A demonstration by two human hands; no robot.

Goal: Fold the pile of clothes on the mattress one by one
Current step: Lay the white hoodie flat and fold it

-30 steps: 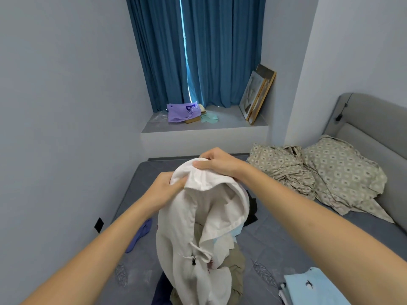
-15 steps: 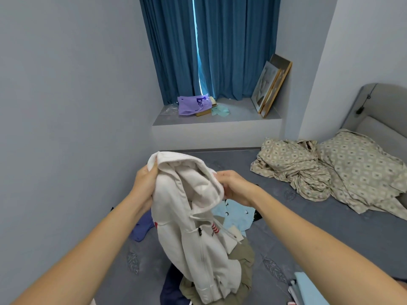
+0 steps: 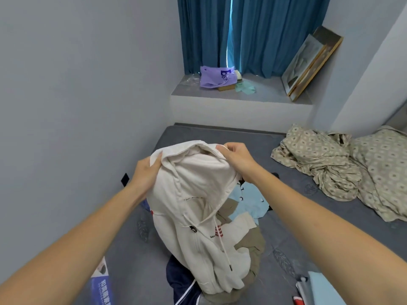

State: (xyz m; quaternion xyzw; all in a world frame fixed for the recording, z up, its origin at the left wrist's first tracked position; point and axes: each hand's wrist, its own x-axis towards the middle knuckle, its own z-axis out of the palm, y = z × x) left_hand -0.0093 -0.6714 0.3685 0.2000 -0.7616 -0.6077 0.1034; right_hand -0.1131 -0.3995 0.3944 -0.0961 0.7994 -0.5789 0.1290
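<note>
The left hand (image 3: 146, 172) and right hand (image 3: 239, 160) each pinch the hood rim of a cream hoodie (image 3: 198, 208), fingers curled into the cloth. It hangs between and below them, its hem apparently resting on the pile of clothes (image 3: 246, 221) on the mattress (image 3: 220, 137). Lifted higher, the dangling drawstrings or hem could snag and drag other garments; a thin pinch could slip.
</note>
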